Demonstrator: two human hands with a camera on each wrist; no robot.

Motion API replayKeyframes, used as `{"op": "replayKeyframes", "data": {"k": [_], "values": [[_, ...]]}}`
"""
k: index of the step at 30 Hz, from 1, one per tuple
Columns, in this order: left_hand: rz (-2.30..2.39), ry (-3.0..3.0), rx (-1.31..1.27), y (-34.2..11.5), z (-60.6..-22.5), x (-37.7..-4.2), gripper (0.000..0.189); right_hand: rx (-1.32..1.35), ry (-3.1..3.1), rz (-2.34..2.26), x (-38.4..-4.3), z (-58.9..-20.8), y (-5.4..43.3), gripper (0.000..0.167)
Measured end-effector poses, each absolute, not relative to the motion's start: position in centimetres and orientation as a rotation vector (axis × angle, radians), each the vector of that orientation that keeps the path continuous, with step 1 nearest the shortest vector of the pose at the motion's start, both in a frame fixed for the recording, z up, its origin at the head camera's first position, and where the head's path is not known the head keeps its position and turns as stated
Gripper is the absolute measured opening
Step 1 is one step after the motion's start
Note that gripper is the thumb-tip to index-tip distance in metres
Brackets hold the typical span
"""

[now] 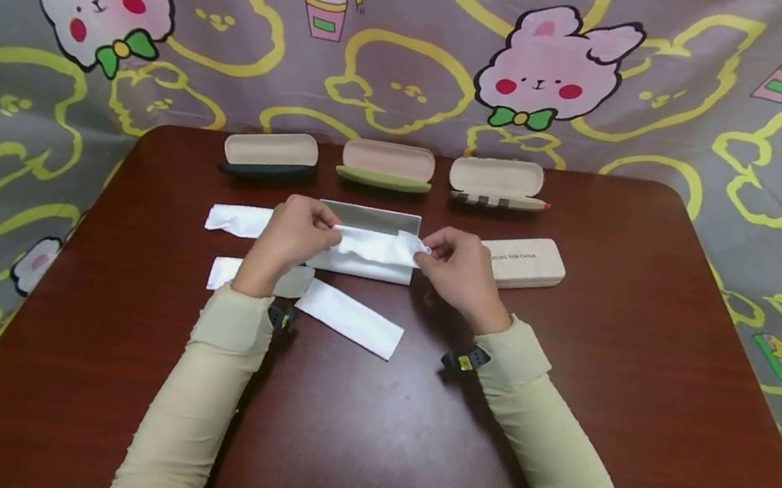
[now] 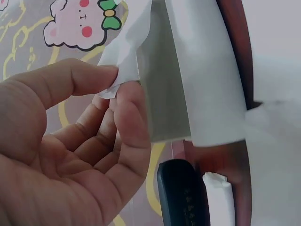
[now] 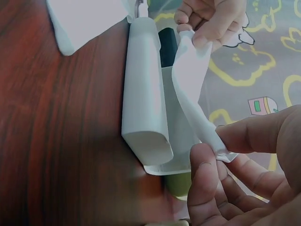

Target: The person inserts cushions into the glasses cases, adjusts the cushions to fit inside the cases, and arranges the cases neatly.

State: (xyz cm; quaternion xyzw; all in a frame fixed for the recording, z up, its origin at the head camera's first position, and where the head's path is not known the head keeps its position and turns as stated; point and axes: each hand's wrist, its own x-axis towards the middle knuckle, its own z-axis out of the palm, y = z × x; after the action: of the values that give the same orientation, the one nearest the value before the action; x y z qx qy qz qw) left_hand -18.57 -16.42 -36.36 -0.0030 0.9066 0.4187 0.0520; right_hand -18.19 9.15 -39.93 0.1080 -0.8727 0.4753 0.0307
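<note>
A folded white cloth is stretched between both hands over an open white glasses case. My left hand pinches one end of the cloth between thumb and forefinger. The other end is pinched by my right hand, its fingertips bunching the material. In the right wrist view the cloth twists a little between the hands. The case's grey inner lid stands raised behind the cloth, which partly hides the case's inside.
Three open glasses cases, one dark, one green and one checked, line the back. A closed cream case lies right. White strips lie at the left, lower left and in front.
</note>
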Motion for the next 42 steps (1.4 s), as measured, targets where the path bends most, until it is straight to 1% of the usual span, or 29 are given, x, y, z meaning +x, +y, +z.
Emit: {"op": "replayKeyframes", "data": {"k": [9, 23, 39, 42], "values": [[1.253, 2.798, -0.057, -17.4, -36.7, -19.2, 0.015, 0.319, -2.712, 1.498, -19.0, -40.3, 7.9, 0.009], [1.285, 2.808, -0.121, -18.3, -37.3, -19.6, 0.015, 0.298, -2.761, 1.382, -19.8, -40.5, 6.6, 0.010], [1.223, 2.872, -0.118, -18.4, -38.5, -19.9, 0.012, 0.316, -2.836, 1.289, -20.5, -41.2, 6.2, 0.015], [1.208, 2.867, -0.108, -18.3, -38.6, -20.0, 0.011, 0.343, -2.849, 1.233, -20.7, -41.4, 6.2, 0.013]]}}
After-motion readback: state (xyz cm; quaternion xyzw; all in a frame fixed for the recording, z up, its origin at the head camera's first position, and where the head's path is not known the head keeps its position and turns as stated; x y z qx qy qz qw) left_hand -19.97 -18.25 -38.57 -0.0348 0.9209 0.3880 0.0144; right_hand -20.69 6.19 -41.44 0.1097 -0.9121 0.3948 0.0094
